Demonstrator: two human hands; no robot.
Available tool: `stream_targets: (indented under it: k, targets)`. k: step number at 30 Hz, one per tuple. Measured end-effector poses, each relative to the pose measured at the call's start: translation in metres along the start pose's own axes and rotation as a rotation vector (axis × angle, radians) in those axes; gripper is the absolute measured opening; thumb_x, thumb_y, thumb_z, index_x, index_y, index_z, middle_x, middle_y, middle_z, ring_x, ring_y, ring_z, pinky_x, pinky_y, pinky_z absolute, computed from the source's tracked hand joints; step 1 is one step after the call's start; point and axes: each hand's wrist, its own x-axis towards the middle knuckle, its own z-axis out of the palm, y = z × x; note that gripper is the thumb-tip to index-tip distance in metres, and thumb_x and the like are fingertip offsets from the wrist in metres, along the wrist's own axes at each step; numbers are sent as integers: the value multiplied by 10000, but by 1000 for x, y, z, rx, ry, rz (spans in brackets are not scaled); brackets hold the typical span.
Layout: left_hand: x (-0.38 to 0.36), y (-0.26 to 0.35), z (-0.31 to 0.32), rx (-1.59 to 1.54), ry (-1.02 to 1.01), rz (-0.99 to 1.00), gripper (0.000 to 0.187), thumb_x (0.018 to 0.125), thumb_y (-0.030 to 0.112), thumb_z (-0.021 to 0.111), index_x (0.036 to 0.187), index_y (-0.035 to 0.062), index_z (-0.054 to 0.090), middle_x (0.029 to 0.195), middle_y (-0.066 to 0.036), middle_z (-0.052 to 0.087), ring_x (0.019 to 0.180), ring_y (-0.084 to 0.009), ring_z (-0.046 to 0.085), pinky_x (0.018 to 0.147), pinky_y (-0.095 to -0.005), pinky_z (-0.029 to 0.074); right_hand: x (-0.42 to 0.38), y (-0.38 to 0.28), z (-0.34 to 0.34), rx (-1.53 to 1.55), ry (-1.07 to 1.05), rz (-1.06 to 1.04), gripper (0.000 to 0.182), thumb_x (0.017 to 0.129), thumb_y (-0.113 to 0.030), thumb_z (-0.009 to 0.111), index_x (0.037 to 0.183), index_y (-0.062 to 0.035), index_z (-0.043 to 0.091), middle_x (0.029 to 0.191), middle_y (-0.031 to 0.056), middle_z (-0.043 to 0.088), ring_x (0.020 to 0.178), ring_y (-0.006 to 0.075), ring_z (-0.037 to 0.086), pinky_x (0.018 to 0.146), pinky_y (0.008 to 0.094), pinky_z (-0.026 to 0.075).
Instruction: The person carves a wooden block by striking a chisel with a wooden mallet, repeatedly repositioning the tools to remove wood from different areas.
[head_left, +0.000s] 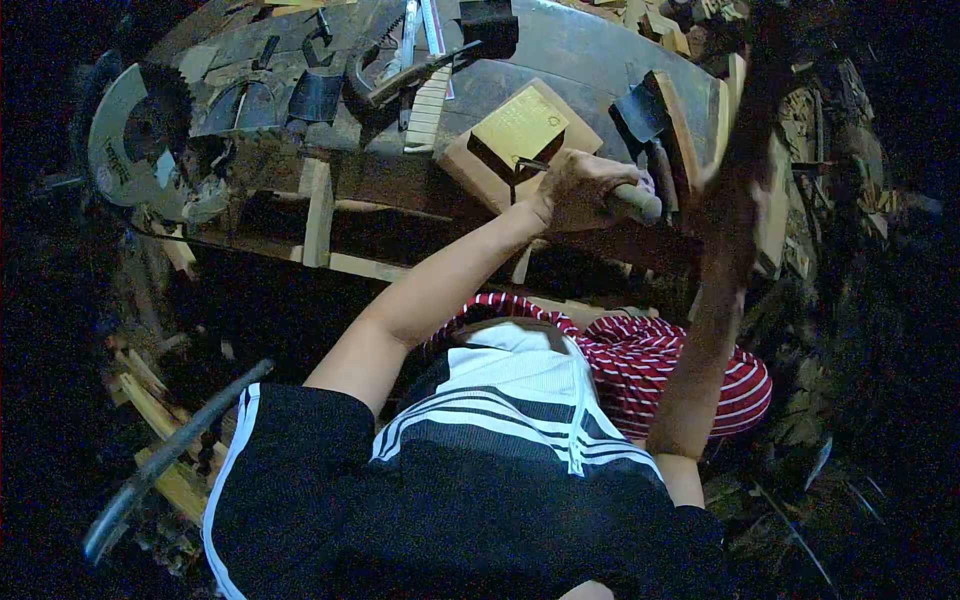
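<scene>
My left hand is wrapped round the pale handle of a chisel, whose thin metal end points left. That tip is close to the front corner of a yellow square piece bearing a small round mark. The yellow piece sits on a light wooden board on the bench, with dark shadow along its front sides. My right arm is raised on the right. My right hand is dark and smeared by motion, so its fingers and anything in them are hard to make out.
A large circular saw blade stands at the bench's left end. Along the back lie a bow-shaped saw, rulers and dark metal pieces. Wood strips stand at right. A curved metal bar is lower left.
</scene>
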Motion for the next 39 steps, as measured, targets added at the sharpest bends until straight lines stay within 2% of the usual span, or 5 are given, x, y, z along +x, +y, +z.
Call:
stream_targets:
  k: [9,21,23,29,39]
  targets:
    - [3,-32,-1,-66,213,-95,353,718,317,727,946,84,592,860,-93,644,680,-245,657,609,-326,519,-48,-41,84,-350,-270,-249,539,827,-130,577,1314,3,391,1294,199,469,1233,275,410,1055,349,289]
    - [-6,-74,18,-576,158,-391,369,759,275,701,993,11,593,995,-145,631,894,-284,634,783,-363,499,-43,-53,86,-604,-307,-372,602,838,-153,539,1377,8,323,1317,186,462,1222,257,433,1046,338,300]
    - [-3,-56,4,540,338,39,386,741,275,719,1000,25,580,973,-140,624,862,-270,618,769,-372,466,-53,-67,87,-450,-210,-235,552,865,-176,531,1360,-1,360,1261,175,509,1129,252,515,959,332,407]
    - [0,-64,2,-944,267,-428,273,739,191,707,936,41,593,872,-105,633,826,-223,618,692,-340,470,-42,-40,91,-647,-390,-341,495,908,-208,530,1346,-37,373,1260,108,509,1064,192,533,865,263,449]
    - [14,-53,-47,-243,439,-498,253,854,199,621,648,90,522,507,20,473,447,-106,475,426,-298,358,-12,91,72,-809,-288,-36,663,829,-460,594,1300,-24,426,1123,233,590,996,315,612,839,381,463]
